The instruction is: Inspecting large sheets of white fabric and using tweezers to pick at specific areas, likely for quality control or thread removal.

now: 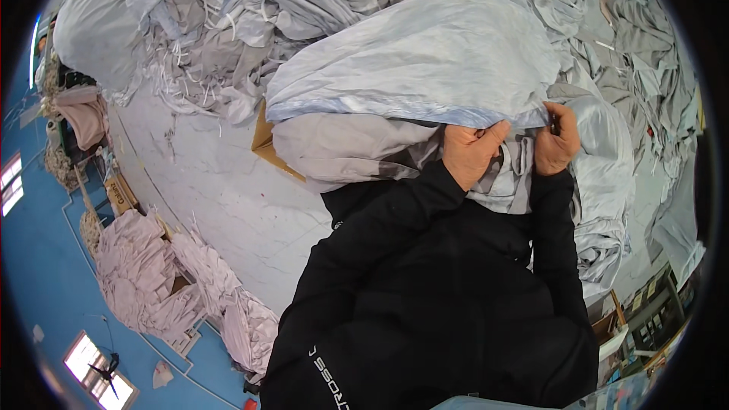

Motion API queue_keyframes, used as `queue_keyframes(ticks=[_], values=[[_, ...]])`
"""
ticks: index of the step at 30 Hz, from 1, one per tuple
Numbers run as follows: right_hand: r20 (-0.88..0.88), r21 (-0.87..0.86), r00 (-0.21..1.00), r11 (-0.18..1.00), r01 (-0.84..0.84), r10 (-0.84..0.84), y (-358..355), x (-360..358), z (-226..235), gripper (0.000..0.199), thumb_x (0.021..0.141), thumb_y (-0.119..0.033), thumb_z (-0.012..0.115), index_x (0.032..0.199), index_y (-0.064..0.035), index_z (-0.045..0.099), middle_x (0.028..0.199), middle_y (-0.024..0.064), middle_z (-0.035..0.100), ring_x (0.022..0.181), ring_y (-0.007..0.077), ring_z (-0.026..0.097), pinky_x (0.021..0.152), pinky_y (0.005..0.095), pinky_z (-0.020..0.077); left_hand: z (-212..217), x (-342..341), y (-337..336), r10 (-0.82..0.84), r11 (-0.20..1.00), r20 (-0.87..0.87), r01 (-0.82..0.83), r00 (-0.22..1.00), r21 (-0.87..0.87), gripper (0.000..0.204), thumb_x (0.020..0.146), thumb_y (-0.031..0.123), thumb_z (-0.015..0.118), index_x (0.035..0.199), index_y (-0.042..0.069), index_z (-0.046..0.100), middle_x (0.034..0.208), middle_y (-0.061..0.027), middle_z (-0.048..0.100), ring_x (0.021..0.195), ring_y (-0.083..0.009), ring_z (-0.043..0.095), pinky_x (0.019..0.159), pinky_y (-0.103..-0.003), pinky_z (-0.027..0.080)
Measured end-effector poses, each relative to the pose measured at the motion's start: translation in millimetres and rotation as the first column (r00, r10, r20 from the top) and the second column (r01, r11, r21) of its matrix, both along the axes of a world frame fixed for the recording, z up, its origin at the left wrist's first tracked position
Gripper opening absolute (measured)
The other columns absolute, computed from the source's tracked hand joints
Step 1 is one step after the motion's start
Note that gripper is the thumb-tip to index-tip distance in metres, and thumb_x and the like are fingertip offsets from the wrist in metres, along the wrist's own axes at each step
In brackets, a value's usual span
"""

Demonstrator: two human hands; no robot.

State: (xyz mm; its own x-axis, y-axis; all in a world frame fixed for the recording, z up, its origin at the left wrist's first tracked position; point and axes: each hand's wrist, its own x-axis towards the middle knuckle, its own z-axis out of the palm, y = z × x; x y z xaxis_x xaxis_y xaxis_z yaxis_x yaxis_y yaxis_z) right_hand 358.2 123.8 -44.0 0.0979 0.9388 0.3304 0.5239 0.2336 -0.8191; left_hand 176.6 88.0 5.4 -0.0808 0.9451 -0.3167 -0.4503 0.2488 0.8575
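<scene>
A large pale blue-grey cloth [425,53] with a bluer band along its near edge lies spread before me. My left hand [469,153] pinches that edge between thumb and fingers, its knuckles upward. A short way to the right, my right hand [558,140] is closed on the same edge with thumb and forefinger. Grey cloth [349,144] bunches beneath the band on the left. More grey fabric with paler stripes [512,175] hangs between my wrists. The fingertips' undersides are hidden.
Heaped grey fabric [220,53] with white ties covers the far left of the white marbled table [205,175]. Another grey pile [638,38] lies at the right. A cardboard box [267,148] shows under the cloth. Pinkish fabric [144,273] is piled beyond the table's left edge.
</scene>
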Motion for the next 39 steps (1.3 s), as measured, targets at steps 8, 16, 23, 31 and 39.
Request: queue_keyframes(ticks=[8, 16, 23, 31, 39], values=[[0.147, 0.029, 0.964, 0.975, 0.219, -0.221, 9, 31, -27, 0.02, 0.081, 0.007, 0.069, 0.099, -0.0016, 0.068, 0.086, 0.0047, 0.07, 0.08, 0.0117, 0.066, 0.075, 0.0237, 0.0523, 6, -17, 1, 0.022, 1.0, 0.045, -0.021, 0.999, -0.007, 0.015, 0.093, 0.009, 0.064, 0.082, 0.0, 0.066, 0.065, 0.0007, 0.059, 0.053, -0.005, 0.052, 0.048, -0.021, 0.04], [0.294, 0.31, 0.916, 0.934, 0.18, -0.274, 28, 9, 8, 0.031, 0.068, 0.015, 0.059, 0.091, -0.0029, 0.069, 0.08, 0.0081, 0.067, 0.07, 0.0187, 0.066, 0.066, 0.027, 0.0516, 26, -109, 10, 0.372, 0.905, 0.116, -0.388, 0.921, 0.173, 0.016, 0.1, 0.008, 0.052, 0.11, 0.002, 0.063, 0.105, -0.0093, 0.068, 0.089, -0.0159, 0.063, 0.078, -0.033, 0.05], [0.249, 0.332, 0.925, 0.923, 0.197, -0.287, 27, 11, 16, 0.033, 0.061, 0.015, 0.06, 0.087, -0.0035, 0.068, 0.078, 0.0086, 0.066, 0.068, 0.0225, 0.065, 0.063, 0.0282, 0.051, 25, -165, 10, 0.349, 0.882, 0.314, -0.422, 0.883, 0.209, 0.023, 0.102, 0.017, 0.05, 0.118, 0.002, 0.059, 0.122, -0.0127, 0.064, 0.112, -0.0252, 0.062, 0.097, -0.041, 0.049], [0.274, 0.367, 0.928, 0.919, 0.143, -0.253, 26, 10, 17, 0.034, 0.061, 0.016, 0.061, 0.088, -0.0034, 0.067, 0.078, 0.0076, 0.066, 0.066, 0.0189, 0.064, 0.062, 0.0254, 0.0499, 12, -211, 0, 0.353, 0.876, 0.407, -0.45, 0.843, 0.173, 0.025, 0.102, 0.02, 0.051, 0.117, 0.002, 0.059, 0.123, -0.0133, 0.064, 0.114, -0.0255, 0.061, 0.097, -0.042, 0.048], [0.271, 0.378, 0.928, 0.915, 0.141, -0.255, 26, 6, 25, 0.034, 0.056, 0.016, 0.057, 0.083, -0.0027, 0.066, 0.076, 0.0073, 0.064, 0.066, 0.0215, 0.064, 0.061, 0.027, 0.0512, 19, -282, -22, 0.384, 0.87, 0.443, -0.478, 0.81, 0.122, 0.023, 0.098, 0.022, 0.057, 0.11, 0.003, 0.065, 0.115, -0.0102, 0.068, 0.106, -0.0237, 0.063, 0.09, -0.038, 0.049]])
